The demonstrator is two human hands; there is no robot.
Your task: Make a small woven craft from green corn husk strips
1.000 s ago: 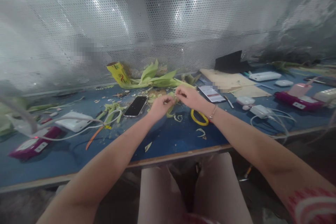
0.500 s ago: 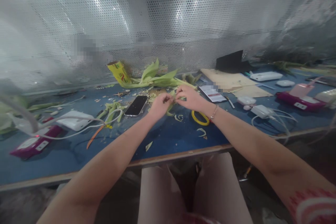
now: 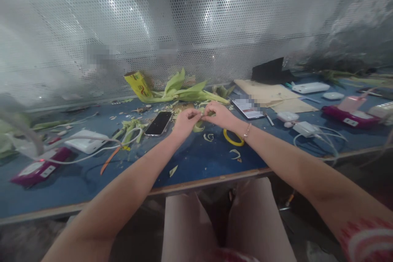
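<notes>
My left hand point(image 3: 186, 122) and my right hand point(image 3: 218, 114) meet fingertip to fingertip over the blue table point(image 3: 196, 159). The fingers of each are pinched together; whatever small piece lies between them is too small to name. Pale green scraps point(image 3: 198, 127) lie just beneath them. Behind them rest large green leaves on a stalk point(image 3: 187, 93), beside a yellow printed roll point(image 3: 138, 85). A black phone point(image 3: 159, 123) lies to the left of my left hand. The yellow ring of a tool or tape point(image 3: 233, 138) sits under my right wrist, partly hidden.
At the left are a purple power strip point(image 3: 41, 168), a white adapter point(image 3: 86, 141) with cables and an orange strip point(image 3: 109, 159). To the right lie a second phone point(image 3: 248, 108), brown paper point(image 3: 270, 95), white chargers point(image 3: 305, 129) and another purple strip point(image 3: 350, 118). A perforated metal screen point(image 3: 196, 28) stands behind.
Both hands stay close together, with only a slight shift of the fingers. Fingers of my right hand sit slightly lower than before. The table items look unchanged.
</notes>
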